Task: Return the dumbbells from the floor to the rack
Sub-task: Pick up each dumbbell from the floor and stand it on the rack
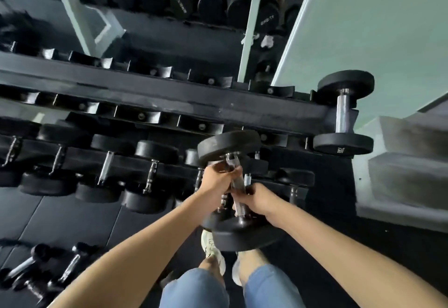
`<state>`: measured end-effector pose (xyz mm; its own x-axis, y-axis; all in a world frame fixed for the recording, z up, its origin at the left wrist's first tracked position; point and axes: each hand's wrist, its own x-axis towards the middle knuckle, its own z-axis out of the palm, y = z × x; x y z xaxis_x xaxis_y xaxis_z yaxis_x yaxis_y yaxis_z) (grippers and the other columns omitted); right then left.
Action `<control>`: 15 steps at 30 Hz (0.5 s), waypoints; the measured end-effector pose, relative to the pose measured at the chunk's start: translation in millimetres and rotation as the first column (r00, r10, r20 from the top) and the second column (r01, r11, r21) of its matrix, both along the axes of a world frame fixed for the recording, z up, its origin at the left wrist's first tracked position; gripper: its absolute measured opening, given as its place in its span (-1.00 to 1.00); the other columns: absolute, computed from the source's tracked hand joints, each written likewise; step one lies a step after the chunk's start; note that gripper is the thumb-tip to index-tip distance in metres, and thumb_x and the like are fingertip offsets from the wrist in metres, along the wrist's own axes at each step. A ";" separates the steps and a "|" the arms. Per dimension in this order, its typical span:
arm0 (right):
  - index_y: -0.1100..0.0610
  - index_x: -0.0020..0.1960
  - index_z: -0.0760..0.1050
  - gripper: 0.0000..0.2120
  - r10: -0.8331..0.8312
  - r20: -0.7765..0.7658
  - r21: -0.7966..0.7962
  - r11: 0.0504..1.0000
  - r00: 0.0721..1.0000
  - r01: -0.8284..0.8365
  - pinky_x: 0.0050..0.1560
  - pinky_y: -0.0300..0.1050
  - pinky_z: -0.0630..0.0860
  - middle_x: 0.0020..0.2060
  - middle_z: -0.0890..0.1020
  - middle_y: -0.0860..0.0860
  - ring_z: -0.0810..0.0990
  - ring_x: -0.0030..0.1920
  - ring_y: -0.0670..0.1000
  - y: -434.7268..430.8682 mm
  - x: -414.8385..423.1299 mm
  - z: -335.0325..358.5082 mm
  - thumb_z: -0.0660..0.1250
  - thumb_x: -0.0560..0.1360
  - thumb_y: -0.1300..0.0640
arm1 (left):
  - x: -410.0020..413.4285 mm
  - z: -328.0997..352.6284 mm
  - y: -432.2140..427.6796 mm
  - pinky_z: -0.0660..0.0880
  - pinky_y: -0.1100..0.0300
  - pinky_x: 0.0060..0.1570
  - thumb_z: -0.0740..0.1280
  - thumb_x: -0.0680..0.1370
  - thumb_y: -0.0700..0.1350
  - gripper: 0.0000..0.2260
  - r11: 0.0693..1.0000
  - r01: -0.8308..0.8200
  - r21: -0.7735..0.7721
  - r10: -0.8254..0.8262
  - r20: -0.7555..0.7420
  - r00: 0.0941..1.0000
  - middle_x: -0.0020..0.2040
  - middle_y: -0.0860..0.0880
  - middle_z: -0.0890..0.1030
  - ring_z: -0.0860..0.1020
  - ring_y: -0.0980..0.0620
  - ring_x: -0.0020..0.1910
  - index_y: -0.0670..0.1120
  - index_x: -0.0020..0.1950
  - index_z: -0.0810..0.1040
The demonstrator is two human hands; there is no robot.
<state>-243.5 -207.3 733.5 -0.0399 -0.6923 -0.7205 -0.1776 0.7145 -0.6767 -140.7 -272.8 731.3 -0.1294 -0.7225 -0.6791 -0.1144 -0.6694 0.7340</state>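
Note:
I hold a black round-headed dumbbell (229, 146) by its chrome handle, in the air in front of the rack. My left hand (219, 178) grips the handle's upper part and my right hand (258, 202) grips its lower part. The black rack (169, 92) runs across the view with mostly bare saddles on its top tier. One dumbbell (344, 114) rests at that tier's right end. The lower tier (126, 162) carries several dumbbells. More small dumbbells (36, 269) lie on the floor at the lower left.
A mirror (169, 29) behind the rack reflects another row of dumbbells. A pale green wall (375, 29) and grey steps (407, 162) stand at the right. My feet in light shoes (213, 249) are on black rubber floor mats (72, 215).

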 end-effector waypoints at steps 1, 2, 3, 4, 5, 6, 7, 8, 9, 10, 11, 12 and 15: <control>0.20 0.00 0.61 -0.82 -0.029 -0.020 -0.013 1.000 0.999 0.028 -0.16 -0.21 0.45 -0.17 0.63 0.05 0.55 -0.19 -0.03 -10.5 -3.6 1.6 0.37 0.53 0.08 | -5.8 3.0 -12.3 0.60 -0.09 0.03 0.47 0.43 -0.22 -0.90 1.000 0.027 -0.012 -0.027 0.005 1.000 -0.20 -0.05 0.64 0.63 -0.08 -0.11 -0.05 -0.20 0.60; 0.21 0.08 0.60 -0.76 -0.058 -0.041 -0.024 0.998 0.997 0.058 -0.21 -0.27 0.44 -0.14 0.63 0.04 0.54 -0.20 -0.07 -20.3 -7.6 4.3 0.37 0.53 0.07 | -11.9 4.7 -24.1 0.60 -0.09 0.03 0.46 0.44 -0.23 -0.89 0.998 0.049 -0.026 -0.049 0.011 0.999 -0.20 -0.06 0.64 0.62 -0.08 -0.12 -0.05 -0.21 0.59; 0.22 0.12 0.59 -0.74 -0.084 -0.050 -0.038 0.996 0.995 0.082 -0.29 -0.31 0.41 -0.13 0.61 0.04 0.52 -0.24 -0.10 -30.4 -12.1 4.5 0.36 0.53 0.06 | -18.6 6.7 -35.7 0.59 -0.06 0.02 0.45 0.45 -0.24 -0.87 0.997 0.066 -0.038 -0.065 0.012 0.998 -0.22 -0.06 0.63 0.61 -0.07 -0.14 -0.06 -0.23 0.58; 0.22 0.14 0.58 -0.73 -0.107 -0.053 -0.052 0.993 0.993 0.104 -0.33 -0.33 0.40 -0.15 0.61 0.02 0.49 -0.28 -0.12 -40.2 -17.1 5.5 0.36 0.54 0.06 | -25.7 10.1 -46.4 0.59 -0.02 -0.03 0.45 0.45 -0.26 -0.86 0.996 0.077 -0.048 -0.077 0.006 0.997 -0.25 -0.05 0.61 0.60 -0.04 -0.19 -0.06 -0.24 0.57; 0.21 0.14 0.58 -0.73 -0.123 -0.049 -0.059 0.991 0.991 0.120 -0.34 -0.31 0.39 -0.18 0.61 0.00 0.48 -0.31 -0.13 -49.4 -22.5 5.2 0.35 0.54 0.05 | -32.7 13.3 -57.0 0.59 0.04 -0.10 0.45 0.45 -0.27 -0.85 0.995 0.085 -0.055 -0.085 0.000 0.996 -0.27 -0.04 0.60 0.59 0.00 -0.24 -0.07 -0.25 0.56; 0.20 0.12 0.58 -0.74 -0.138 -0.042 -0.059 0.989 0.990 0.135 -0.32 -0.28 0.39 -0.23 0.60 -0.01 0.47 -0.32 -0.12 -58.2 -27.9 6.2 0.35 0.54 0.04 | -39.4 16.2 -67.3 0.58 0.09 -0.18 0.45 0.45 -0.27 -0.86 0.994 0.093 -0.061 -0.094 -0.004 0.996 -0.28 -0.03 0.59 0.58 0.02 -0.27 -0.08 -0.24 0.55; 0.20 0.08 0.58 -0.75 -0.149 -0.032 -0.057 0.987 0.988 0.147 -0.29 -0.24 0.39 -0.28 0.59 -0.02 0.47 -0.33 -0.09 -67.6 -34.7 6.3 0.35 0.54 0.03 | -46.9 17.9 -77.8 0.57 0.12 -0.21 0.45 0.45 -0.28 -0.86 0.992 0.106 -0.065 -0.107 -0.005 0.994 -0.28 -0.04 0.58 0.57 0.02 -0.28 -0.09 -0.24 0.55; 0.19 0.01 0.58 -0.77 -0.161 -0.027 -0.054 0.986 0.987 0.159 -0.25 -0.22 0.41 -0.30 0.59 -0.01 0.48 -0.33 -0.08 -77.3 -41.8 7.1 0.35 0.53 0.01 | -54.5 19.7 -88.0 0.57 0.10 -0.19 0.44 0.45 -0.27 -0.86 0.990 0.121 -0.068 -0.122 -0.007 0.992 -0.28 -0.04 0.58 0.57 0.00 -0.27 -0.10 -0.24 0.55; 0.17 -0.03 0.57 -0.78 -0.170 -0.026 -0.051 0.984 0.985 0.169 -0.21 -0.20 0.42 -0.31 0.59 -0.01 0.50 -0.31 -0.07 -86.5 -49.4 5.9 0.35 0.53 0.00 | -62.2 21.3 -97.1 0.58 0.05 -0.14 0.44 0.45 -0.27 -0.86 0.988 0.135 -0.071 -0.135 -0.004 0.991 -0.27 -0.05 0.59 0.58 -0.03 -0.24 -0.09 -0.24 0.55; 0.16 -0.04 0.56 -0.79 -0.175 -0.033 -0.051 0.984 0.984 0.173 -0.18 -0.20 0.44 -0.29 0.60 -0.01 0.52 -0.29 -0.06 -96.5 -57.6 5.5 0.35 0.53 0.00 | -70.8 22.2 -106.9 0.59 -0.02 -0.07 0.44 0.45 -0.27 -0.86 0.986 0.150 -0.075 -0.150 0.001 0.989 -0.27 -0.05 0.59 0.58 -0.06 -0.21 -0.09 -0.25 0.56; 0.15 -0.05 0.57 -0.78 -0.177 -0.040 -0.051 0.983 0.983 0.175 -0.15 -0.19 0.45 -0.26 0.62 0.02 0.54 -0.26 -0.04 -106.4 -65.7 4.5 0.35 0.53 -0.01 | -79.7 22.4 -116.8 0.58 -0.06 -0.03 0.44 0.45 -0.27 -0.85 0.983 0.164 -0.077 -0.164 0.011 0.986 -0.27 -0.06 0.59 0.59 -0.07 -0.18 -0.08 -0.26 0.56; 0.16 -0.08 0.58 -0.77 -0.184 -0.040 -0.054 0.982 0.982 0.182 -0.12 -0.14 0.46 -0.22 0.64 0.06 0.56 -0.23 0.00 -115.5 -73.7 3.7 0.36 0.52 -0.01 | -88.2 22.1 -126.0 0.58 -0.07 -0.01 0.44 0.45 -0.27 -0.85 0.983 0.169 -0.078 -0.168 0.020 0.986 -0.27 -0.06 0.59 0.59 -0.07 -0.17 -0.07 -0.27 0.56; 0.12 -0.15 0.58 -0.79 -0.208 -0.050 -0.062 0.977 0.977 0.204 -0.05 0.01 0.51 -0.14 0.68 0.18 0.61 -0.14 0.13 -142.5 -98.5 -0.6 0.36 0.52 -0.02 | -116.2 22.7 -152.4 0.58 0.03 -0.11 0.40 0.48 -0.26 -0.82 0.984 0.166 -0.059 -0.164 0.042 0.986 -0.27 -0.05 0.56 0.56 -0.06 -0.20 -0.06 -0.28 0.51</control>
<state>-342.1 -349.8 732.9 -0.2252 -0.7045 -0.6730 -0.0694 0.7006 -0.7102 -256.9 -425.2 754.1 -0.2261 -0.7345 -0.6399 -0.2472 -0.5921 0.7670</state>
